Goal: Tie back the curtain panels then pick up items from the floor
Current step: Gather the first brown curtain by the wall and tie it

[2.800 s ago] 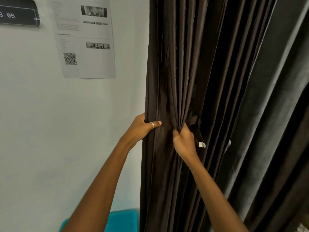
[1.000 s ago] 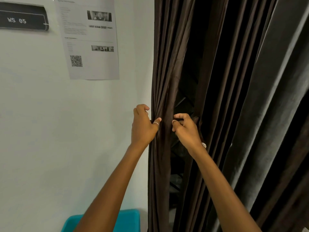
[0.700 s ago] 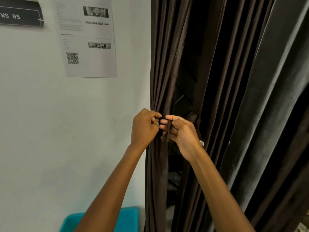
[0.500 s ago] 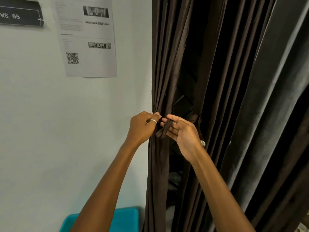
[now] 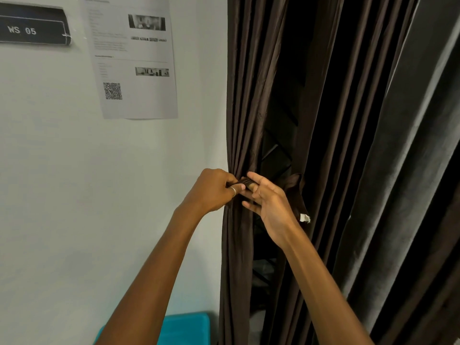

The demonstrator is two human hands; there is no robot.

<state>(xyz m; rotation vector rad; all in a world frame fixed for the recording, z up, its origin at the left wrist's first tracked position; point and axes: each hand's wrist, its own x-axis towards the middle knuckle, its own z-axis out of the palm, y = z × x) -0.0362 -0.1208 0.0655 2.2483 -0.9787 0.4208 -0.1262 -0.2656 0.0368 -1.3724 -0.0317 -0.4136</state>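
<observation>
Newly draped across right hand's (image 5: 271, 207) straight fingers, glossy brown strap (image 5: 245, 181) sits pinched in left hand's (image 5: 211, 190) grip.

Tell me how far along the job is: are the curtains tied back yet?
Done: the brown panel is gathered into a bunch beside the wall. In hand: the left hand pinches the tie strip, which lies across the straight fingers of the right hand; no knot shows yet. Left: finish this tie, deal with the grey panel, which hangs loose, then the floor pickup; no floor items are in view.
</observation>
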